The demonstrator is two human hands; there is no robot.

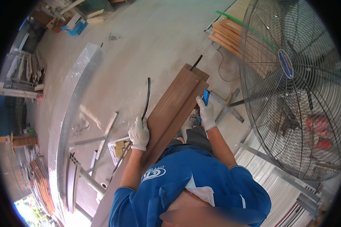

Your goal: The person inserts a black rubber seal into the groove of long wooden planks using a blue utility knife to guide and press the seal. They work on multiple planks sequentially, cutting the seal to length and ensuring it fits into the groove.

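Note:
My left hand (139, 134), in a white glove, is closed round a black rubber strip (147, 94) whose free end curves upward. It rests at the left edge of a long brown wood-grain profile (170, 100), which slants across in front of me. At the far end of the profile another black strip (196, 62) sticks out. To the right of the profile, my gloved right hand (206, 115) is closed on a small blue-handled tool (205, 96); its working end cannot be made out.
A large standing fan (286, 64) on a crossed metal base (228, 106) is close on the right. Plastic-wrapped lengths (70, 98) lie at left, near a metal frame (107, 134) and a white crate (113, 151). Brown boards (227, 36) are stacked behind; white profiles (261, 172) lie at right.

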